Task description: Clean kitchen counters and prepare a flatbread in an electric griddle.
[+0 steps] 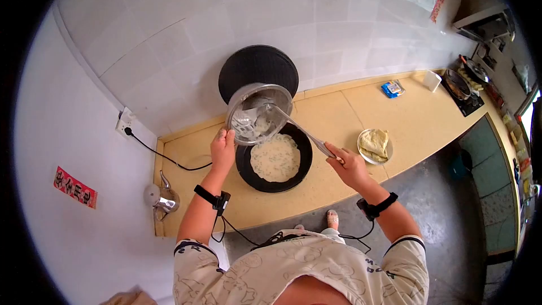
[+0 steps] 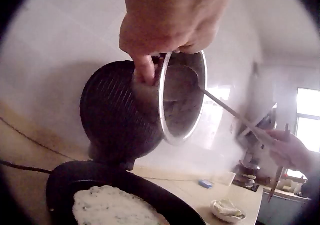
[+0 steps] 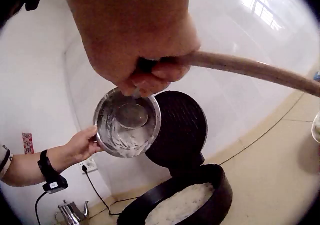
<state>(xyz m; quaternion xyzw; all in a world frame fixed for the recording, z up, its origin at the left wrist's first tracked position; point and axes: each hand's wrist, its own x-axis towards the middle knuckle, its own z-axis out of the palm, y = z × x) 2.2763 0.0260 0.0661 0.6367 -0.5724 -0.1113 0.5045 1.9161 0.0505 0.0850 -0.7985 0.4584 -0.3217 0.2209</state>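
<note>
My left hand grips the rim of a metal bowl, held tilted above a round black pan. White batter clings inside the bowl. My right hand holds a long-handled ladle whose head is inside the bowl; in the right wrist view the ladle head lies against the bowl's inner side. A wooden stick also passes through the right hand. Pale batter with green bits lies spread in the pan. The pan's ridged black lid stands raised behind it.
A bowl of folded flatbread stands right of the pan, with a blue packet farther back. At the left are a metal kettle, a black cord and a wall socket. A stove is at the far right.
</note>
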